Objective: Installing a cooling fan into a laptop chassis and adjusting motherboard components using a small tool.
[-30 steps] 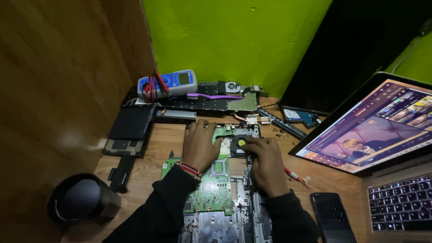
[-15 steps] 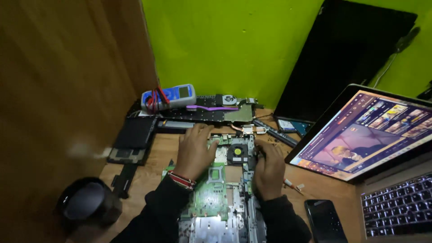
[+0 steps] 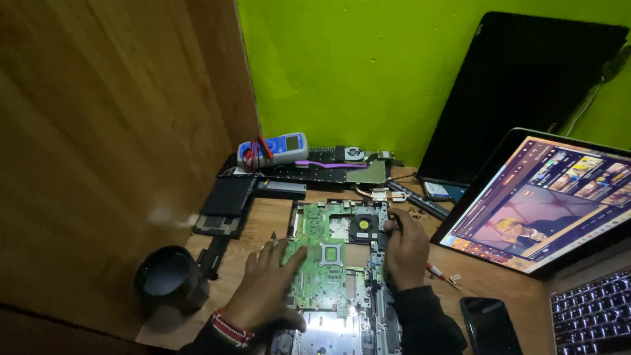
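My left hand (image 3: 266, 286) lies flat and open on the green laptop circuit board (image 3: 328, 263); my right hand (image 3: 407, 246) curls at its edge, grip unclear. Around it: one black mug (image 3: 167, 279), one blue multimeter (image 3: 275, 150), one open laptop (image 3: 552, 217), one black phone (image 3: 490, 323).

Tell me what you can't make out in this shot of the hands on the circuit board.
- Head view, left hand: palm hides the green circuit board beneath it.
- Right hand: fingertips curl over the board's edge; any tool is hidden.
- Laptop: cut off by the right edge.
- Phone: cut off at the bottom.
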